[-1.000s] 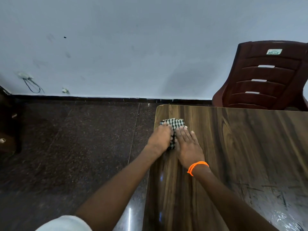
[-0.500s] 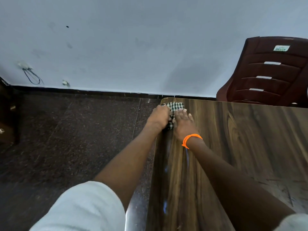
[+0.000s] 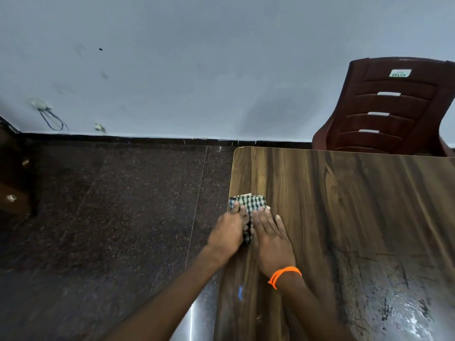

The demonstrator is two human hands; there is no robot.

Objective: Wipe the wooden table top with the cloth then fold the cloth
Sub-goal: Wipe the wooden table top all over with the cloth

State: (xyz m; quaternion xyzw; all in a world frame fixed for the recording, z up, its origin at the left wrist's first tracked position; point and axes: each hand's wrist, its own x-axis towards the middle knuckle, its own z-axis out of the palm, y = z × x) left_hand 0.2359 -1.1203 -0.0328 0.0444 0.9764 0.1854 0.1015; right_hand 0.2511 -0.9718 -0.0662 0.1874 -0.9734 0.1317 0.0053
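We have drawn the cloth (image 3: 248, 204) back from the far corner along the tabletop (image 3: 344, 205) edge; left hand (image 3: 227, 231) and right hand (image 3: 270, 238) press it flat-palmed, still wiping.

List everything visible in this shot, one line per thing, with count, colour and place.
cloth: one, black-and-white checked, bunched at the table's left edge under both hands
wooden table: one, brown wood grain, fills the lower right; scuffed and shiny at its near right part
chair: one, dark maroon plastic with a white label, behind the table's far edge at the right
floor: dark speckled stone, left of the table
wall: pale grey-blue, across the top, with a dark skirting strip at its base
wire: one, dark loop hanging from a small wall fitting, far left
bracelet: one, orange, on the right wrist
left hand: pressed on the cloth at the table edge
right hand: flat, fingers on the cloth
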